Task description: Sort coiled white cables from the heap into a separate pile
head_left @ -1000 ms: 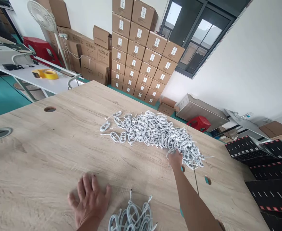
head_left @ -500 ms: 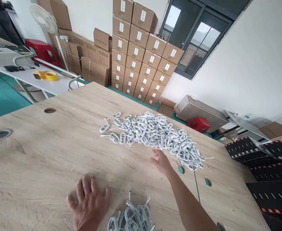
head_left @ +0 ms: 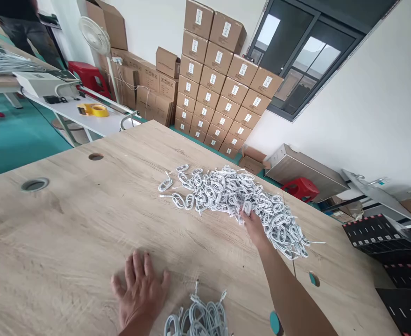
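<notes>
A wide heap of coiled white cables [head_left: 214,189] lies across the far part of the wooden table [head_left: 86,224]. My right hand [head_left: 253,224] reaches to its front edge, thumb and fingers closed on a small coiled cable [head_left: 247,207]. Flat on the tabletop rests my left hand [head_left: 142,284], fingers spread and nothing under them that I can see. Just right of it, at the bottom edge, is a smaller bunch of coiled white cables [head_left: 201,317] with connectors sticking up; its lower part is cut off by the frame.
Black boxes [head_left: 384,238] stand stacked at the right. Cable holes [head_left: 34,185] pierce the tabletop. Brown cartons [head_left: 212,79] are piled against the wall. A side table holds a yellow tape dispenser [head_left: 93,110]. A person [head_left: 19,28] stands at the far left.
My right hand has moved forward into the heap and closed on a coiled cable. My left hand stays flat on the table. The view has turned a little to the left.
</notes>
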Demonstrator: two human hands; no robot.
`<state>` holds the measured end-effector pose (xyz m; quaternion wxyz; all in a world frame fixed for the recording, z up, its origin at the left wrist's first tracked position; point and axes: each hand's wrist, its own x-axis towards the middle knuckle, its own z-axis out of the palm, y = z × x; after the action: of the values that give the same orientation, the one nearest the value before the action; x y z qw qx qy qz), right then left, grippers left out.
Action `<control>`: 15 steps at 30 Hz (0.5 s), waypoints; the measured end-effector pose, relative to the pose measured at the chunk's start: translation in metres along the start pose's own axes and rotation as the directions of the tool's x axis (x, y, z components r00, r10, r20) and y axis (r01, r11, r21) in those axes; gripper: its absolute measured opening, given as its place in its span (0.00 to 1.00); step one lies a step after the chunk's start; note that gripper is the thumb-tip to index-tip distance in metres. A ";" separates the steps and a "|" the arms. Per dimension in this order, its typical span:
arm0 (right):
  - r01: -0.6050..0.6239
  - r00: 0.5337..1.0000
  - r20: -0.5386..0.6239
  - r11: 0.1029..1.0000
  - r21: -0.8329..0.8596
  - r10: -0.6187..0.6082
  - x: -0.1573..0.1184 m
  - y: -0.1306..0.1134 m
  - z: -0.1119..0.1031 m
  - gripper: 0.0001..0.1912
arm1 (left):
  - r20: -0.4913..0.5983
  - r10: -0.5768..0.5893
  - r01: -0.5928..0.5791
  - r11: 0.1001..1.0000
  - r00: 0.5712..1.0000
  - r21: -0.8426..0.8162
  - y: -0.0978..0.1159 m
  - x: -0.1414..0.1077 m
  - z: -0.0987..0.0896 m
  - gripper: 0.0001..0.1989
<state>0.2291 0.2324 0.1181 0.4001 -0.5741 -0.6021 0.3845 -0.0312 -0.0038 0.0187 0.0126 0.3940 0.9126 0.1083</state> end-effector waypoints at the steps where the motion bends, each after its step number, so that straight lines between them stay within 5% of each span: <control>1: -0.052 0.999 0.000 0.990 0.133 0.052 -0.008 0.002 -0.010 0.28 | 0.001 0.000 0.000 1.000 1.000 -0.005 0.000 0.001 0.001 0.35; 4: -0.162 0.985 0.022 0.888 0.430 0.169 -0.031 0.007 -0.031 0.30 | 0.000 0.004 -0.004 1.000 1.000 -0.020 -0.002 0.003 0.005 0.36; 7: -0.224 0.967 0.021 0.808 0.544 0.254 -0.045 0.017 -0.043 0.28 | -0.012 0.014 -0.014 1.000 1.000 -0.025 -0.003 0.004 0.007 0.36; 11: -0.311 0.931 -0.059 0.867 0.390 0.360 -0.050 0.040 -0.058 0.26 | -0.029 0.024 -0.025 0.999 0.999 -0.021 -0.001 0.003 0.003 0.37; 15: -0.258 0.937 -0.202 0.955 0.144 0.284 -0.050 0.061 -0.071 0.28 | -0.039 0.032 -0.034 0.999 0.999 -0.031 -0.001 0.002 0.003 0.37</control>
<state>0.3189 0.1856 0.0874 0.4400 -0.6668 -0.4457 0.4039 -0.0327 -0.0025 0.0154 -0.0005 0.4066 0.9042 0.1304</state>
